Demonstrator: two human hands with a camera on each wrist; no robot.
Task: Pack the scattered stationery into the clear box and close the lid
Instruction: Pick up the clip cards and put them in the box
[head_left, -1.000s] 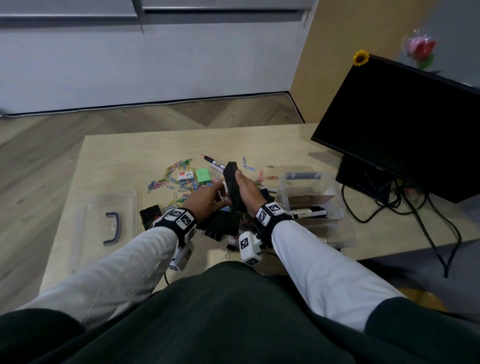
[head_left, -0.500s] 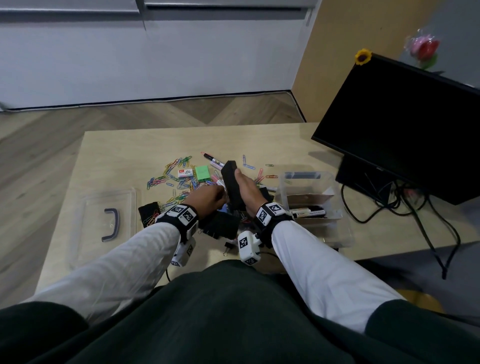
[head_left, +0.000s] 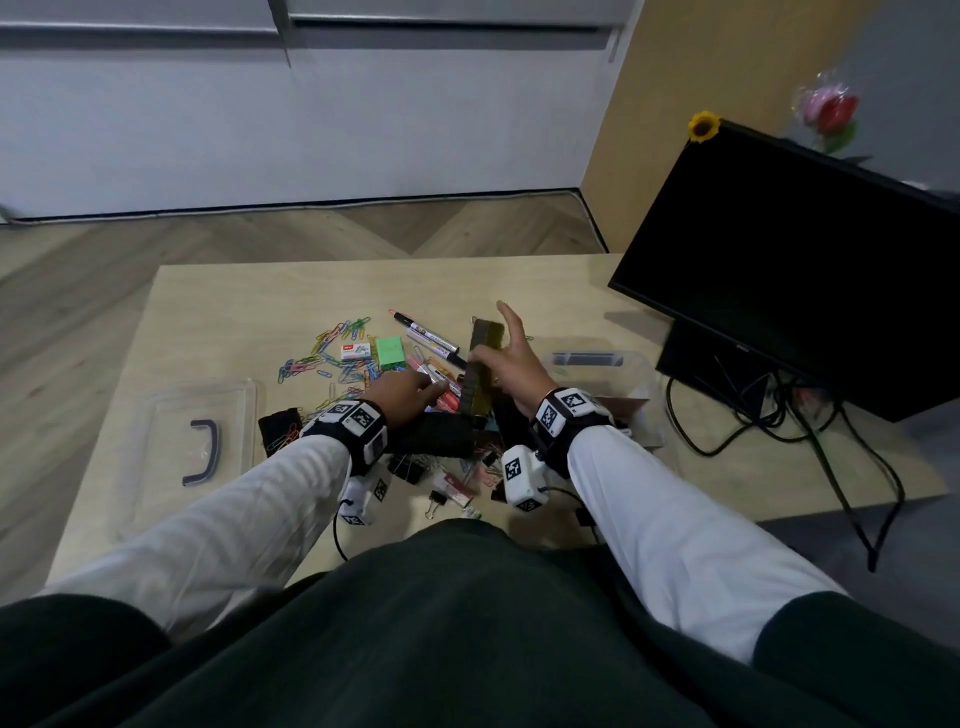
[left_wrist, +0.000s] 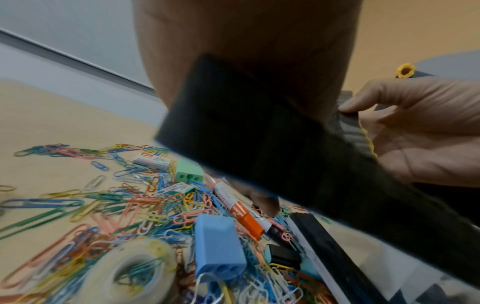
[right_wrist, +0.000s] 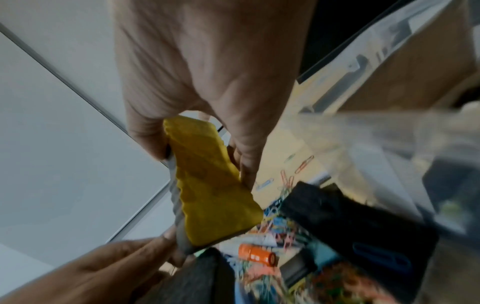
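Observation:
My right hand (head_left: 514, 366) grips a board eraser (head_left: 483, 358) upright over the pile, its yellow face (right_wrist: 207, 181) turned toward the wrist and the index finger raised. My left hand (head_left: 410, 395) reaches in low beside it, and its fingers (right_wrist: 145, 246) touch the eraser's lower end. A black felt block (left_wrist: 259, 144) lies under the left wrist and hides most of that hand. The clear box (head_left: 639, 374) stands open to the right of my right hand. Its lid (head_left: 202, 431) lies flat at the left.
Coloured paper clips (head_left: 322, 358), markers (head_left: 431, 338), a green sharpener (head_left: 389, 351), a staples box (head_left: 357, 351), a blue sharpener (left_wrist: 218, 244), a tape roll (left_wrist: 135, 273) and binder clips (head_left: 410, 467) litter the table. A monitor (head_left: 805, 270) with cables (head_left: 831, 441) stands at the right.
The right hand has turned the eraser so its yellow face shows and has lifted its index finger. The left hand has shifted slightly forward to the eraser's lower end.

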